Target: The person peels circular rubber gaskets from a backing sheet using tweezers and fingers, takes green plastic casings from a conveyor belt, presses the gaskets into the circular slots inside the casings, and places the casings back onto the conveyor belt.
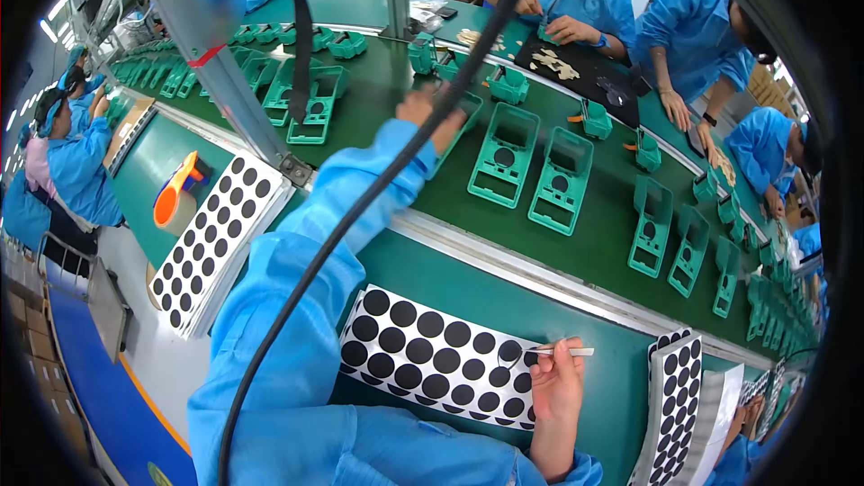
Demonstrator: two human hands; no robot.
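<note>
My right hand (pixel 558 380) is closed around metal tweezers (pixel 569 352), whose tips reach a black round sticker (pixel 510 353) near the right end of a white sticker sheet (pixel 367 365). That sheet lies on the green bench in front of me and carries rows of black dots. My left hand (pixel 427 115) is stretched out over the conveyor, at a green plastic housing (pixel 462 133). Motion smears its fingers and a dark cable crosses in front, so its grip is unclear. Two more green housings (pixel 504 155) (pixel 560 182) lie just right of it.
Sticker sheet stacks stand left (pixel 216 243) and right (pixel 670 405). An orange tape dispenser (pixel 175 198) sits beyond the left stack. A metal post (pixel 202 63) and a hanging black cable (pixel 360 207) cross the view. Co-workers in blue (pixel 567 0) work across the conveyor (pixel 405 162).
</note>
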